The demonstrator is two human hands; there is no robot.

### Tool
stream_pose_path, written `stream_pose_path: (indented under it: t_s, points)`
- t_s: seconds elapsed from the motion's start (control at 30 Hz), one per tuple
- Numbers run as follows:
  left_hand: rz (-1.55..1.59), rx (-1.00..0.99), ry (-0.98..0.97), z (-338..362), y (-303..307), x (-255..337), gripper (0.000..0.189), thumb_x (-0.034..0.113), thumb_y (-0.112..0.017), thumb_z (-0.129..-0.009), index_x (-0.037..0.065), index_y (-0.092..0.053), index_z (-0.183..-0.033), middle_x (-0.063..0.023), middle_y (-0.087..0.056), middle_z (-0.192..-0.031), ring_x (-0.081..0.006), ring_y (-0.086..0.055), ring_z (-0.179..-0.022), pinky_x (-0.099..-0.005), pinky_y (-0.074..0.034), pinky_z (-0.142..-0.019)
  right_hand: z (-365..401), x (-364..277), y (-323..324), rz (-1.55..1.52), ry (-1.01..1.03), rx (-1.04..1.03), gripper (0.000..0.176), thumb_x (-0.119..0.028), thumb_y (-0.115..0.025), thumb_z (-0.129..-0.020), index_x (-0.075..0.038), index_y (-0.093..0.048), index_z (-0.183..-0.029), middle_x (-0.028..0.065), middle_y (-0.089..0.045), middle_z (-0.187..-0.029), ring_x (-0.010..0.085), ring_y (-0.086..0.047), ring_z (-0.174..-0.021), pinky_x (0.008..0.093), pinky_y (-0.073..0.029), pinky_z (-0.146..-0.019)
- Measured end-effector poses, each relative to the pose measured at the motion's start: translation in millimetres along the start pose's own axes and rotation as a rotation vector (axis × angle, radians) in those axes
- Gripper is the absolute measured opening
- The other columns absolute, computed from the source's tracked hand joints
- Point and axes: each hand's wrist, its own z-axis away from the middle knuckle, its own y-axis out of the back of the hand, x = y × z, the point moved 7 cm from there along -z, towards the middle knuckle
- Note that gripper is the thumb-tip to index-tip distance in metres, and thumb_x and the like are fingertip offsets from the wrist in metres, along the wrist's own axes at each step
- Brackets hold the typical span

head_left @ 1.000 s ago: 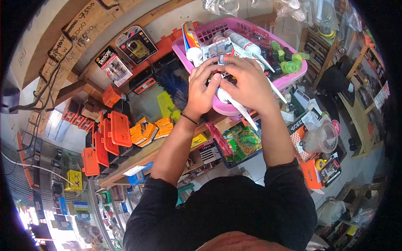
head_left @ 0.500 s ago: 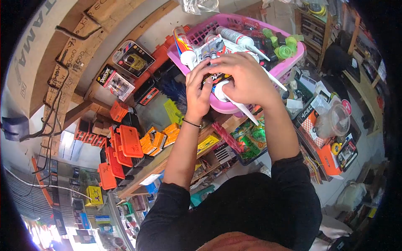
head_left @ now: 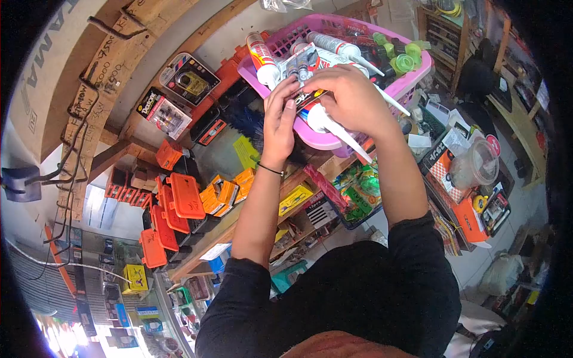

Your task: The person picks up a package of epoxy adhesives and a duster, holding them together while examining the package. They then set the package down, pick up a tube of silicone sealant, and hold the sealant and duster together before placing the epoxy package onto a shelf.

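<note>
Both my hands meet at the near side of a pink plastic basket (head_left: 391, 28). Between them is a blister pack (head_left: 302, 67) with two small grey tubes and a black Dextone header. My left hand (head_left: 280, 122) has its fingers bent against the pack's left edge. Curled over the pack's right side is my right hand (head_left: 353, 102); some of its fingertips are hidden. Beneath the right hand, a sealant cartridge's white nozzle (head_left: 341, 136) sticks out over the rim. A red and white sealant cartridge (head_left: 261, 58) leans at the left, and another white cartridge (head_left: 334, 45) lies behind.
Green plastic cups (head_left: 406, 61) fill the basket's far right. Orange-lidded boxes (head_left: 186, 196) and yellow-orange cartons (head_left: 219, 197) line the shelf at left. Packaged goods (head_left: 167, 113) lie behind them. A clear round tub (head_left: 474, 164) stands on a crowded surface at right.
The fingers of both hands have moved slightly apart and lower, showing more of the blister pack's tubes and Dextone header. The basket stays in about the same place.
</note>
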Motion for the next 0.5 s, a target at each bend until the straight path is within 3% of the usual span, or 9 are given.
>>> stream_pose_path:
  t_s: [0.07,0.17,0.23,0.3,0.33,0.37,0.5]
  points:
    - [0.283,0.035,0.033,1.4,2.6,-7.7,0.037,0.029,-0.036,-0.089,0.001,-0.049,-0.11,-0.0129,-0.044,-0.122,-0.0237,-0.037,-0.114,-0.0342,-0.025,-0.097,-0.4,-2.2,2.5,-0.006,0.014,0.028,0.016,-0.009,-0.052,-0.071,-0.008,-0.062,-0.084,0.0107,-0.061,-0.083,0.0283,-0.057,-0.081,0.039,-0.042,-0.076]
    - [0.338,0.069,0.055,6.7,7.2,-12.6,0.043,0.033,-0.031,-0.091,0.0,-0.045,-0.114,-0.0136,-0.042,-0.122,-0.0241,-0.036,-0.116,-0.0337,-0.024,-0.099,1.0,-4.5,7.8,-0.044,0.029,0.117,0.013,-0.01,-0.055,-0.071,-0.007,-0.061,-0.081,0.0115,-0.06,-0.079,0.0293,-0.057,-0.075,0.0395,-0.043,-0.07]
    - [0.099,0.063,0.036,10.7,9.9,2.3,0.044,0.032,-0.027,-0.092,0.0,-0.044,-0.116,-0.0152,-0.041,-0.123,-0.0263,-0.033,-0.118,-0.0345,-0.021,-0.1,1.5,-6.2,8.3,-0.032,0.039,0.117,0.012,-0.01,-0.055,-0.071,-0.006,-0.061,-0.081,0.0115,-0.06,-0.078,0.0294,-0.057,-0.075,0.0392,-0.043,-0.068]
    - [-0.155,-0.036,0.581,9.0,7.6,28.9,0.043,0.029,-0.026,-0.092,-0.001,-0.04,-0.12,-0.0166,-0.035,-0.128,-0.0291,-0.027,-0.123,-0.0358,-0.016,-0.103,2.5,-8.6,10.0,-0.012,0.054,0.117,0.012,-0.009,-0.055,-0.071,-0.006,-0.06,-0.081,0.0116,-0.06,-0.077,0.0295,-0.057,-0.074,0.0389,-0.044,-0.066]
    - [0.011,0.086,0.002,30.9,3.0,5.3,0.043,0.026,-0.026,-0.092,-0.001,-0.034,-0.124,-0.017,-0.028,-0.133,-0.0312,-0.023,-0.125,-0.0371,-0.011,-0.104,3.8,-7.5,14.0,-0.046,0.036,0.179,0.012,-0.008,-0.055,-0.07,-0.006,-0.06,-0.082,0.0114,-0.059,-0.076,0.0294,-0.057,-0.074,0.0384,-0.044,-0.067]
    - [-0.105,0.078,0.0,40.6,-2.4,-10.3,0.044,0.024,-0.026,-0.092,-0.002,-0.03,-0.126,-0.0167,-0.024,-0.135,-0.0311,-0.022,-0.125,-0.0376,-0.013,-0.104,4.9,-6.6,18.1,-0.081,0.019,0.241,0.013,-0.008,-0.055,-0.07,-0.006,-0.06,-0.082,0.0112,-0.059,-0.076,0.0292,-0.057,-0.074,0.0378,-0.044,-0.067]
    - [0.128,0.13,0.083,57.5,-3.7,14.5,0.042,0.011,-0.039,-0.087,-0.002,-0.03,-0.126,-0.0177,-0.025,-0.134,-0.0312,-0.03,-0.122,-0.0363,-0.026,-0.099,6.9,-10.6,27.9,-0.148,0.035,0.326,0.014,-0.007,-0.055,-0.07,-0.005,-0.059,-0.083,0.0116,-0.059,-0.076,0.0297,-0.056,-0.072,0.0365,-0.044,-0.067]
